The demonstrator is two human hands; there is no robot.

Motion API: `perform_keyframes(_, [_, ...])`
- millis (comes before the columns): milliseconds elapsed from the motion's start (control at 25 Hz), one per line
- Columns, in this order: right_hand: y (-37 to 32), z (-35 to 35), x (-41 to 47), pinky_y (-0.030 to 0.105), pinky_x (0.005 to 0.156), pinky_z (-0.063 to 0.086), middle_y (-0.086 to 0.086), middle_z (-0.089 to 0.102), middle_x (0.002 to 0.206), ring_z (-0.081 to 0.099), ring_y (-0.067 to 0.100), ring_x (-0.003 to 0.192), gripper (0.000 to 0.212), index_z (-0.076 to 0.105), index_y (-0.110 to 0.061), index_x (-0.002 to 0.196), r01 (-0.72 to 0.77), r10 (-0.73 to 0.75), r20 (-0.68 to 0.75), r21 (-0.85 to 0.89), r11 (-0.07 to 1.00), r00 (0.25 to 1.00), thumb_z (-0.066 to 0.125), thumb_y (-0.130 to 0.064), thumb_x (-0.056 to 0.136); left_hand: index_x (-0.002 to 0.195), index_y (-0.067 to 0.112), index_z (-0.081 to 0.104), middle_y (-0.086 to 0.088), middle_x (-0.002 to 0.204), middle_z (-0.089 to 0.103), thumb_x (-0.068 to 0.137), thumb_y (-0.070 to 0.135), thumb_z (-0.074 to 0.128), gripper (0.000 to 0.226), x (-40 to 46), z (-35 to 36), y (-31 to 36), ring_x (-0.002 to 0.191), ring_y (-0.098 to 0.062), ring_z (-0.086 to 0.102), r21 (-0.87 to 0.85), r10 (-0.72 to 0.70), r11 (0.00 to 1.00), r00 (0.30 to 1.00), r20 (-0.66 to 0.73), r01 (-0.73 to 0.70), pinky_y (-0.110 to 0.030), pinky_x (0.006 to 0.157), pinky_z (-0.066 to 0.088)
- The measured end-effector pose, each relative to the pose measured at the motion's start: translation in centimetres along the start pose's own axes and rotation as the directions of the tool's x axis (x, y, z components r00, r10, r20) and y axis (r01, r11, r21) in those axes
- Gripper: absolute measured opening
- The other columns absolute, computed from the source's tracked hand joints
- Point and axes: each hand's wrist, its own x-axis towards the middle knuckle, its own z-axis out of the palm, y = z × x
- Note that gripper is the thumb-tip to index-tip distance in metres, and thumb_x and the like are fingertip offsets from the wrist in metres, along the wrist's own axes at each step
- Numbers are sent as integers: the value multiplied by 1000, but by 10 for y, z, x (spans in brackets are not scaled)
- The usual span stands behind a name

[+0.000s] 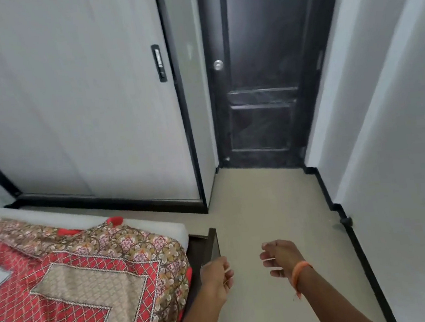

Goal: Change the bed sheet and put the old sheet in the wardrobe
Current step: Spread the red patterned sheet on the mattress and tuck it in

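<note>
Head view looks down past the corner of the bed toward a dark door at the far end of the floor. All positions below are given relative to the bed

1. Task items
- Sheet: a red and tan patterned sheet lies over the bed, rumpled near the corner, with a strip of pale mattress showing beyond its far edge. Whether this is the old sheet or the fresh one cannot be told from this view
- Wardrobe: stands just beyond the far side of the bed, a narrow strip of floor between them. Its pale sliding panel is closed, and the black handle sits near the panel's right edge

2. Hands
- Left hand: just off the bed corner, over the dark frame edge, fingers loosely curled, holding nothing
- Right hand: further out from the bed, over bare floor, fingers relaxed and slightly bent, holding nothing. An orange band is on the wrist
- The two hands are near each other but apart, and neither touches the sheet

3. Step in hand
Judged from the empty hands beside the corner, the work is between grips: either about to take hold of the sheet at this corner, or about to turn to the wardrobe

4. Next move
- If the sheet is to come off, pinch its hanging edge at the corner and draw it clear of the mattress
- If the wardrobe is next, reach for the handle and slide the panel open
</note>
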Motion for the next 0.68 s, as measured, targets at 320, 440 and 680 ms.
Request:
perform_keyframes(320, [-177, 37, 201, 27, 61, 47, 4, 71, 74, 60, 18, 62, 9, 64, -13, 86, 113, -35, 322, -227, 967, 946, 60, -18, 91, 89, 5, 64, -7, 75, 61, 94, 16, 60, 13, 103, 62, 164, 59, -15, 55, -277, 73, 947, 951, -301, -160, -25, 50, 46])
perform_keyframes(440, [-223, 84, 273, 27, 59, 47, 5, 70, 74, 60, 19, 62, 8, 64, -13, 88, 187, -27, 444, -319, 929, 896, 60, -19, 92, 93, 1, 64, -9, 77, 60, 94, 13, 59, 14, 162, 53, 203, 59, -16, 52, -399, 1, 900, 915, -403, -177, -25, 50, 43])
perform_keyframes(680, [-312, 215, 410, 23, 52, 43, 5, 67, 71, 58, 18, 57, 6, 64, -13, 94, 285, 55, 602, -453, 845, 796, 59, -15, 91, 79, 1, 59, -11, 70, 55, 91, 2, 51, 15, 285, 22, 289, 56, -19, 49, -471, -101, 857, 827, -553, -210, -25, 48, 37])
